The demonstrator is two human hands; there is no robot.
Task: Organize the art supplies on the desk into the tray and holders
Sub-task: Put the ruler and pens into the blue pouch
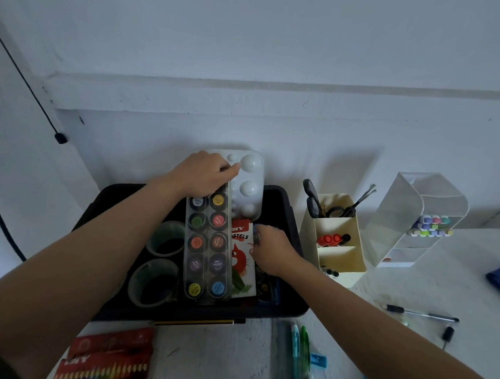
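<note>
Two bare hands work over a black rectangular plastic tray (pixel 282 196) on a white, faintly speckled desk (pixel 404 282). At lower left, outside the tray, lies a flat red cardboard box of coloured pencils (pixel 107 357). In the tray's left side stand round translucent plastic cups (pixel 167 237), one behind the other. The left hand (pixel 201 173) clasps the far end of a long clear plastic paint case (pixel 207 244), which holds ten round pots in two rows and stretches lengthwise over the tray's middle. Just beside it, a glossy white moulded palette (pixel 249 183) with domed wells rises past the tray's back rim. The right hand (pixel 272 252) rests on a white cardboard pastels box (pixel 240 260), fingers curled at its right edge; whether they grip it cannot be told. Further right, a cream stepped plastic holder (pixel 334 249) keeps black-handled scissors (pixel 313 200), and a clear acrylic holder (pixel 412 203) keeps pastel-capped markers (pixel 432 224).
</note>
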